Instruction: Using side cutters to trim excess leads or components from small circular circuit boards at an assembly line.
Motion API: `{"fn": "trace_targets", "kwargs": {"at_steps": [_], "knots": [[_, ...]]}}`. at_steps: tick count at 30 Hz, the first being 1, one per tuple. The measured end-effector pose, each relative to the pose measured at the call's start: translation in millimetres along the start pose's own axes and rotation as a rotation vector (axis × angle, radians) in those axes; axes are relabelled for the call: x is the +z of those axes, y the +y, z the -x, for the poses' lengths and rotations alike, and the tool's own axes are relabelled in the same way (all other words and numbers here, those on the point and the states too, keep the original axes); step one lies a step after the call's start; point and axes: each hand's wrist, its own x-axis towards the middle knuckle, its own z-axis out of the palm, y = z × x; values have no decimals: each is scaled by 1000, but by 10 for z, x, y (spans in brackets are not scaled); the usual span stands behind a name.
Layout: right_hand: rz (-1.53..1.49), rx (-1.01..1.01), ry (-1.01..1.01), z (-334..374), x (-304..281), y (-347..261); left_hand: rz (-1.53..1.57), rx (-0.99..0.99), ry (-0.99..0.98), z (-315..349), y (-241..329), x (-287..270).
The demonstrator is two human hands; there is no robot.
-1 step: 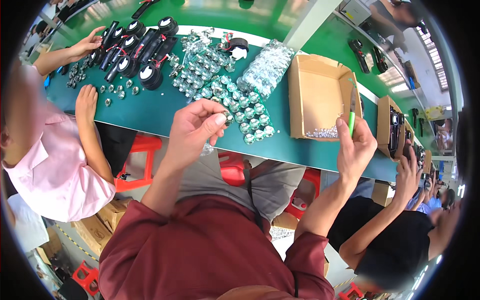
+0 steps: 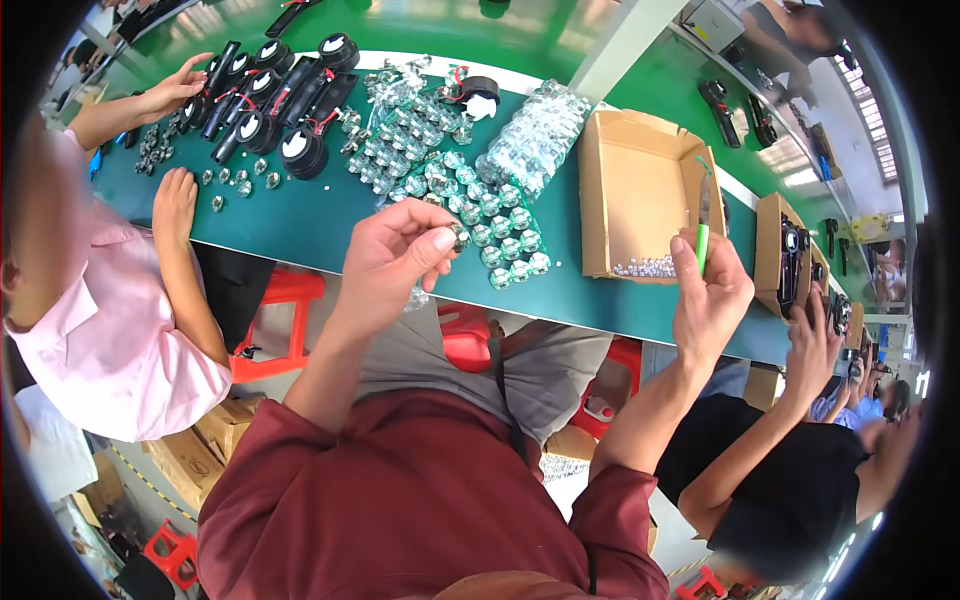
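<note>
Left hand (image 2: 394,262): while the cardboard box (image 2: 628,185) stands to its right, this hand pinches a small round part (image 2: 459,237).
Right hand (image 2: 714,300): clamped on a green-handled tool (image 2: 703,246) at the box's right side.
Green boards (image 2: 510,246): left of the box.

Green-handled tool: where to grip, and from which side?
I'd grip the green handle, coming from the wearer's side. The tool's narrow blade points away from the wearer, with the handle at the near end, so that approach should keep fingers off the blade. The right hand holds it there now, covering the handle's lower end.
</note>
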Motion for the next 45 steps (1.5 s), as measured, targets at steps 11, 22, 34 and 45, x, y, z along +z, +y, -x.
{"fn": "trace_targets", "kwargs": {"at_steps": [11, 22, 34, 45], "knots": [[204, -71, -149, -918, 539, -447, 73, -60, 20, 157, -139, 151], [-420, -64, -527, 303, 680, -932, 81, -20, 3, 369, -36, 86], [-793, 95, -532, 786, 810, -647, 335, -59, -166, 511, -68, 169], [-921, 254, -562, 964, 972, -699, 302, -143, -82, 593, -54, 59]]}}
